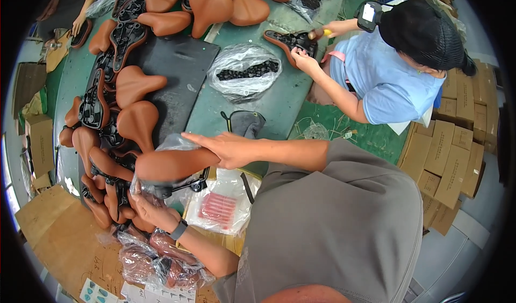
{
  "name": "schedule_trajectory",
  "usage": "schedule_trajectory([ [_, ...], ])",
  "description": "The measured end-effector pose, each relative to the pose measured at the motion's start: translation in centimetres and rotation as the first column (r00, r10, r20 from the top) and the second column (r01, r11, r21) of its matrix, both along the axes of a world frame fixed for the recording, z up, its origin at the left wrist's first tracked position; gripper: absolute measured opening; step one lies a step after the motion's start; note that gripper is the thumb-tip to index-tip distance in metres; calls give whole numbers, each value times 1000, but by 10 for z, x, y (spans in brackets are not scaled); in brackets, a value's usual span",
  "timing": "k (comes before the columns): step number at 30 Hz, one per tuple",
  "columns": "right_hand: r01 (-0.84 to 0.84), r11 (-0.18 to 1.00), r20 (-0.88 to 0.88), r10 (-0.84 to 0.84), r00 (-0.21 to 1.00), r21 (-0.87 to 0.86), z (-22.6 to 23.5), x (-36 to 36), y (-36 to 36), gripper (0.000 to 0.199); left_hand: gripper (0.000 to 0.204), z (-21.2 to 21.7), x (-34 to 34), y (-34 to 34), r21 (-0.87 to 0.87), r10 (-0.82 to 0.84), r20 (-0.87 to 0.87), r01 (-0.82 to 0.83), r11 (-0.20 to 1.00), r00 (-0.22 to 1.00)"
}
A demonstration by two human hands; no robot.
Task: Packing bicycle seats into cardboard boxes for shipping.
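A brown bicycle saddle [171, 166] with a black underside is held level in front of me, its wide end partly inside a clear plastic bag [141, 191]. My right hand [232, 149] grips the narrow nose, with the index finger stretched along the far side. Below the wide end, my left hand [153, 210], with a dark band on its wrist, pinches the bag's film; some fingertips are hidden. Under the saddle, a clear bag with pink-red printing [219, 209] lies flat. Bagged saddles [161, 257] sit beside my left forearm.
Many loose brown saddles [137, 121] are piled along the table's left and far sides. A plastic bag of small black parts [247, 73] and a grey pouch [246, 123] lie ahead. A co-worker [376, 69] handles another saddle [290, 42] at right, near stacked cartons [443, 152].
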State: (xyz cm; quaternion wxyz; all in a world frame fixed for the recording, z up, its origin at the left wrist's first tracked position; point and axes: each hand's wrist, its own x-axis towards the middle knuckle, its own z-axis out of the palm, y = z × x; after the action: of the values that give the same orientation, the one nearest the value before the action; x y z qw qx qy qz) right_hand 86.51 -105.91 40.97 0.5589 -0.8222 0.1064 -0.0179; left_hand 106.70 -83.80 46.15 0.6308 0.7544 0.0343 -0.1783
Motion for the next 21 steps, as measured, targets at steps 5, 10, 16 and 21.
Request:
schedule_trajectory([
  [5,256,864,-370,-89,925,433,-15,10,24,119,28,20,-60,-3,431,-541,678,327,841,497],
  [10,137,677,-371,214,903,723,-26,63,-25,76,50,-7,-27,111,119,175,382,-236,964,907],
  [16,244,804,-86,-342,936,-542,-122,255,-84,116,48,-61,-62,243,322,457,490,-641,697,742],
  [21,32,742,-343,-347,873,-669,-172,329,-98,114,44,-105,-111,292,400,544,90,-530,748,834],
])
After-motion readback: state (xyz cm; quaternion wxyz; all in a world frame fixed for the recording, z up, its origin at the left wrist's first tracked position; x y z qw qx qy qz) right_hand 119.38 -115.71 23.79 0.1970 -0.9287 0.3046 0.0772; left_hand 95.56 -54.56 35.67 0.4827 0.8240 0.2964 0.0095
